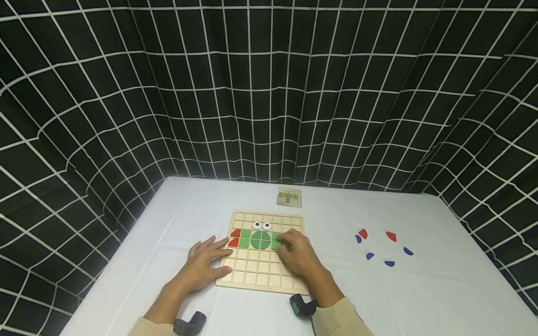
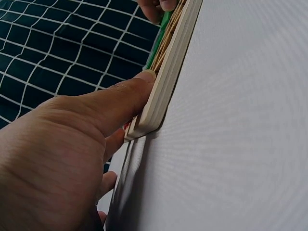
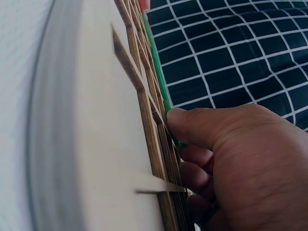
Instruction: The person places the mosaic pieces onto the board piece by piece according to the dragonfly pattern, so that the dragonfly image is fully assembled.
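A wooden grid board (image 1: pixel 256 279) lies on the white table. On it, red quarter-round pieces (image 1: pixel 233 242) sit left of green square pieces (image 1: pixel 244 242), followed by a green circle (image 1: pixel 260 240) made of quarters. Above the circle are two white eye discs (image 1: pixel 257 225) with black centres. My left hand (image 1: pixel 206 263) rests with spread fingers on the board's left edge; its thumb (image 2: pixel 137 84) touches the rim. At the right of the circle, my right hand (image 1: pixel 299 252) pinches at a green square (image 1: pixel 275 243) with bent fingers, which partly hide the cells there.
A small patterned card (image 1: pixel 289 197) lies behind the board. Loose on the table at right are red pieces (image 1: pixel 391 236) and several blue half-round pieces (image 1: pixel 389 263). Black curtains (image 1: pixel 269 93) with white grid lines surround the table (image 1: pixel 420 294).
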{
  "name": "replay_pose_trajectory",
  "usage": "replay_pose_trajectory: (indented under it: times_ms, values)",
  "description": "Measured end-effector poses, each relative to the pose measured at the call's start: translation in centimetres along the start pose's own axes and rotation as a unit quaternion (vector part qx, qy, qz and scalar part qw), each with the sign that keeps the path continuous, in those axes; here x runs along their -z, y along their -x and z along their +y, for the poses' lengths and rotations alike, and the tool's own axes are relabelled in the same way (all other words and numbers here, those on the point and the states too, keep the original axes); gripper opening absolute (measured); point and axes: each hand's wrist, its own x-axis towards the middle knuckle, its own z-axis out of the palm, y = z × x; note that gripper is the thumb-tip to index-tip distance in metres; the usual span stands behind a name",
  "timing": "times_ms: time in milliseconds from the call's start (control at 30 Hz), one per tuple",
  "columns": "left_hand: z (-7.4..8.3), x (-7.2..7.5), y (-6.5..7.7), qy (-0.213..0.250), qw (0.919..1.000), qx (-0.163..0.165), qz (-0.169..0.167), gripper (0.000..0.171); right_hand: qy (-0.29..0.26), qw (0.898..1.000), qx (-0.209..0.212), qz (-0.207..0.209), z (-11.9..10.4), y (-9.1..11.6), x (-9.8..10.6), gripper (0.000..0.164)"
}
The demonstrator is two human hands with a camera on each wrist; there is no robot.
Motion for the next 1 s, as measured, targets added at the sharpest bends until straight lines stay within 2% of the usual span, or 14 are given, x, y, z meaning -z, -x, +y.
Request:
replay_pose_trajectory:
  times_ms: [267, 467, 667, 1000]
  values:
    - [-0.1, 0.2, 0.2, 0.005, 0.9999, 0.002, 0.009, 0.047, -0.009, 1.0, 0.016, 0.003, -0.3, -0.1, 0.1, 0.025]
    - [-0.2, 0.0, 0.2, 0.008, 1.0, 0.004, 0.003, 0.047, -0.034, 0.998, 0.036, 0.042, -0.8, 0.0, 1.1, 0.026]
    - [-0.1, -0.2, 0.0, 0.0, 0.9999, -0.008, 0.008, 0.046, -0.044, 0.994, 0.056, 0.084, -1.6, 0.2, 3.2, 0.027]
    - [0.0, 0.0, 0.1, 0.002, 1.0, 0.003, 0.0, 0.048, -0.02, 0.984, 0.099, 0.148, -1.7, 0.4, 8.2, 0.026]
